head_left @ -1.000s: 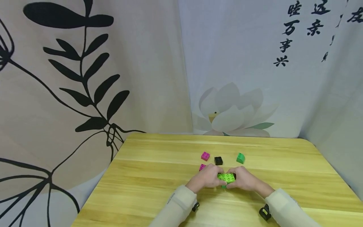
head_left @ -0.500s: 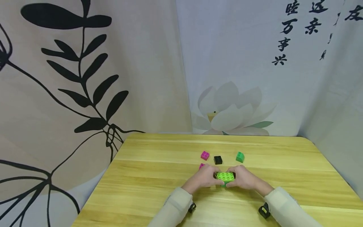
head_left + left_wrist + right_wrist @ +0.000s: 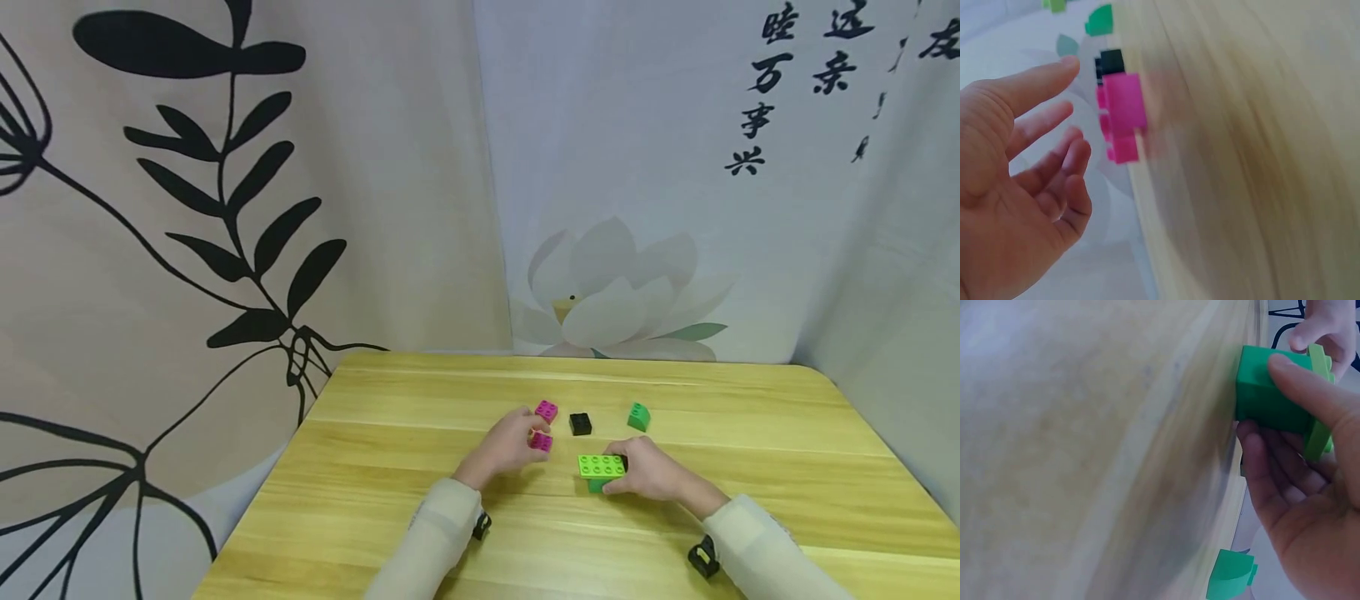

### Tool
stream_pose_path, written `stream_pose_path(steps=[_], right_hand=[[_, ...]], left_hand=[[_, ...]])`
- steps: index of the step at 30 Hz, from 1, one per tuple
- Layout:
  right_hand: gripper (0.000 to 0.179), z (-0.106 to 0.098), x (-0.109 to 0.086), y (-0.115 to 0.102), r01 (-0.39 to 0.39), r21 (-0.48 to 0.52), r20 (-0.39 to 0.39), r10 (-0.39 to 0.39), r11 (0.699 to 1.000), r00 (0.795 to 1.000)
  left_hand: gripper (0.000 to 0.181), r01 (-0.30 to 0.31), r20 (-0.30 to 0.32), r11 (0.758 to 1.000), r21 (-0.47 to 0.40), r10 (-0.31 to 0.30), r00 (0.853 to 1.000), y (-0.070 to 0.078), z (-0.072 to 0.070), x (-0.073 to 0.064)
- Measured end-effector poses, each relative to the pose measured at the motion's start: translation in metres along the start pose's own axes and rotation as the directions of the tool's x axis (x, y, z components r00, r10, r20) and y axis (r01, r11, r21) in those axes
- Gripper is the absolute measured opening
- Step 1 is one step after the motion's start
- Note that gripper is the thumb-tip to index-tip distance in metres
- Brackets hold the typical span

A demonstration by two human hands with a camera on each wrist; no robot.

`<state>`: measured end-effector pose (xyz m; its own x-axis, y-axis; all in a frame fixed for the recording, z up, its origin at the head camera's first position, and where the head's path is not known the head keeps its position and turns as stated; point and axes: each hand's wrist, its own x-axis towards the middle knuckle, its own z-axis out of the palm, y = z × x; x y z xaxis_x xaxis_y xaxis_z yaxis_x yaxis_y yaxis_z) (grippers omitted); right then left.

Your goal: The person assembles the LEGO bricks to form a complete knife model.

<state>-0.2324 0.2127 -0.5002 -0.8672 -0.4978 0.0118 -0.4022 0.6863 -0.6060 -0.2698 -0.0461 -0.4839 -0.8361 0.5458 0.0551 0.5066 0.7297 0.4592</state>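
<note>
My left hand (image 3: 508,442) reaches over two pink toy bricks, its fingers loosely bent and spread. In the left wrist view the nearer pink brick (image 3: 1125,103) lies apart from the fingertips, with the other pink brick (image 3: 1125,149) partly hidden behind it. My right hand (image 3: 651,471) holds a dark green block (image 3: 1266,387) between thumb and fingers. A lime green brick with studs (image 3: 602,466) sits on top of that block. Something dark shows behind the right fingertips, mostly hidden.
A black brick (image 3: 581,424) and a green curved brick (image 3: 639,417) stand on the wooden table (image 3: 375,517) beyond the hands. White printed curtains (image 3: 405,167) hang behind and beside the table.
My left hand has let go of the lime and green stack and moved left to the pink bricks. The right hand stays on the stack.
</note>
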Motion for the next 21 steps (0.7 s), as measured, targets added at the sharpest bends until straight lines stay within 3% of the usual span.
stream_pose_path(steps=[5,11,21], right_hand=[[0.034,0.0,0.0,0.001,-0.005,-0.011,0.008,0.005,1.0,1.0],[0.032,0.0,0.001,0.001,0.011,-0.003,0.006,-0.011,1.0,1.0],[0.031,0.0,0.0,0.0,0.011,-0.002,0.001,-0.011,1.0,1.0]], left_hand=[[0.051,0.077,0.039,0.996,0.033,-0.079,0.996,-0.007,0.001,0.003],[0.052,0.09,0.082,0.994,0.057,-0.095,0.992,-0.008,0.002,0.007],[0.034,0.078,0.113,0.996,0.046,-0.083,0.99,-0.008,0.005,0.01]])
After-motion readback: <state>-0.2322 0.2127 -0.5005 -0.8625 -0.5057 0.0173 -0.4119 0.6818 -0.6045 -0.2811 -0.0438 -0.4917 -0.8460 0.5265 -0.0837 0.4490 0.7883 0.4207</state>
